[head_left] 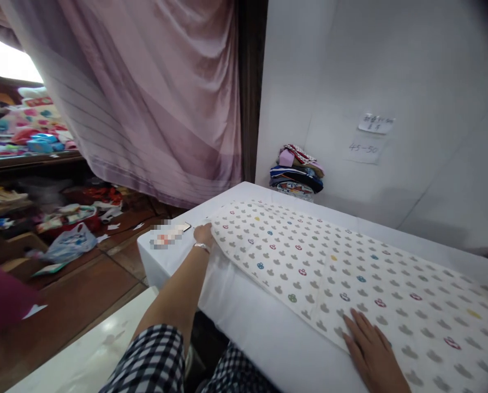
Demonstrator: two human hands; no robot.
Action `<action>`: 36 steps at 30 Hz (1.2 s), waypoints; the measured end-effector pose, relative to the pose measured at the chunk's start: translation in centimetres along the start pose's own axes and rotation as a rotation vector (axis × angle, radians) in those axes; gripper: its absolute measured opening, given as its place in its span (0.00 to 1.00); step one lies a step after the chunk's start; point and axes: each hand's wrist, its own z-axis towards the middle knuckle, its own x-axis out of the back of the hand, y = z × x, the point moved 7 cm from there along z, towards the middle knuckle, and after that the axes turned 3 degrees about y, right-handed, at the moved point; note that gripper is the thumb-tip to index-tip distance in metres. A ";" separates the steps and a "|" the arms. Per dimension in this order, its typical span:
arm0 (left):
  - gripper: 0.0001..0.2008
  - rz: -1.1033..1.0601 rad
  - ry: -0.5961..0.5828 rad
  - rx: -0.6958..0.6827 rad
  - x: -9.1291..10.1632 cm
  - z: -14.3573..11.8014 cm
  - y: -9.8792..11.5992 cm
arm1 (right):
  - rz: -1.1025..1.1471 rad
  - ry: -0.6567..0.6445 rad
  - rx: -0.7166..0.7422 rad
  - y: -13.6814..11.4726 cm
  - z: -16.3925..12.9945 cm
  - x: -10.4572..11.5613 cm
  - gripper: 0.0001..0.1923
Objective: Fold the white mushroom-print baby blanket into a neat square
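A long white cloth [334, 267] printed with small grey and coloured shapes lies flat along a white-covered table [244, 322]. My left hand [204, 235], a bracelet on its wrist, reaches far out and pinches the cloth's far left end. Flat on the cloth near its front edge rests my right hand [370, 349], fingers spread and pressing down. A checked sleeve covers my left upper arm.
A phone-like object [170, 234] lies on the table corner just past my left hand. Folded fabrics [297, 172] are stacked against the white wall. A pink curtain [154, 98] hangs behind. Bags and clutter [67, 229] cover the brown floor at left.
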 end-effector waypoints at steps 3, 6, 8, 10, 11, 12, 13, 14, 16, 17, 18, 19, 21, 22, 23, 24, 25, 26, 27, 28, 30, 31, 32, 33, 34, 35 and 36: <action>0.07 0.080 -0.085 -0.157 -4.8 -3.0 4.8 | 0.107 -0.033 -0.078 -0.3 0.4 0.5 0.23; 0.02 0.131 -0.271 -0.366 -12.3 -10.3 9.7 | 0.349 -0.045 -0.196 -0.4 0.8 1.3 0.23; 0.02 0.150 -0.433 -0.498 -17.4 -17.9 11.4 | 0.585 -0.011 -0.337 0.3 1.0 2.3 0.23; 0.04 0.167 -0.641 -0.637 -21.4 -27.3 11.3 | 0.842 0.062 -0.537 2.0 0.9 3.5 0.24; 0.03 0.222 -0.811 -0.829 -22.9 -33.1 10.8 | 0.982 0.127 -0.634 3.1 0.7 4.1 0.25; 0.05 0.263 -0.973 -1.016 -23.7 -38.8 9.7 | 1.128 0.211 -0.710 4.3 0.4 4.9 0.26; 0.08 0.297 -1.108 -1.151 -23.8 -43.9 8.1 | 1.276 0.303 -0.761 5.5 0.0 5.6 0.26; 0.09 0.325 -1.219 -1.250 -23.3 -48.3 6.3 | 1.411 0.396 -0.797 6.7 -0.5 6.4 0.25; 0.10 0.405 -1.403 -1.390 -21.7 -55.0 2.3 | 1.613 0.475 -0.879 8.8 -1.9 7.2 0.24; 0.10 0.410 -1.466 -1.445 -20.6 -57.3 0.7 | 1.667 0.449 -0.938 9.4 -2.7 7.3 0.22; 0.10 0.410 -1.508 -1.489 -19.6 -58.9 -0.6 | 1.695 0.407 -1.000 9.8 -3.6 7.2 0.21; 0.10 0.405 -1.533 -1.524 -18.7 -59.9 -1.5 | 1.707 0.364 -1.051 9.9 -4.3 7.1 0.20; 0.11 0.384 -1.566 -1.584 -17.4 -60.7 -2.5 | 1.699 0.347 -1.094 9.8 -5.3 7.2 0.17; 0.11 0.372 -1.577 -1.613 -16.9 -60.6 -2.7 | 1.684 0.379 -1.085 9.6 -5.4 7.4 0.16; 0.12 0.359 -1.586 -1.645 -16.5 -60.3 -2.7 | 1.666 0.423 -1.069 9.5 -5.4 7.7 0.14; 0.13 0.352 -1.586 -1.675 -16.1 -59.9 -2.6 | 1.647 0.464 -1.057 9.5 -5.4 7.8 0.13; 0.13 0.353 -1.580 -1.700 -15.8 -59.2 -2.4 | 1.628 0.493 -1.055 9.4 -5.3 7.9 0.13; 0.13 0.371 -1.566 -1.715 -15.6 -58.5 -2.3 | 1.611 0.502 -1.065 9.4 -5.2 7.9 0.13; 0.13 0.399 -1.548 -1.721 -15.4 -57.5 -2.2 | 1.594 0.489 -1.091 9.5 -5.1 7.6 0.13; 0.12 0.435 -1.528 -1.719 -15.3 -56.5 -2.2 | 1.576 0.459 -1.123 9.6 -5.0 7.3 0.13; 0.13 0.509 -1.486 -1.701 -15.2 -54.3 -2.4 | 1.536 0.377 -1.182 9.8 -4.8 6.6 0.14; 0.15 0.541 -1.461 -1.689 -15.1 -53.2 -2.5 | 1.516 0.341 -1.204 9.9 -4.6 6.4 0.15; 0.16 0.568 -1.433 -1.680 -15.1 -52.0 -2.5 | 1.502 0.316 -1.220 10.0 -4.4 6.3 0.16; 0.17 0.593 -1.405 -1.672 -15.2 -51.0 -2.5 | 1.499 0.300 -1.231 10.2 -4.2 6.4 0.16; 0.17 0.618 -1.377 -1.663 -15.2 -50.1 -2.5 | 1.508 0.289 -1.236 10.4 -3.8 6.8 0.17; 0.17 0.632 -1.354 -1.659 -15.3 -49.3 -2.4 | 1.521 0.286 -1.231 10.8 -3.4 7.4 0.17; 0.16 0.637 -1.329 -1.659 -15.3 -48.7 -2.1 | 1.538 0.293 -1.209 11.3 -3.0 8.5 0.17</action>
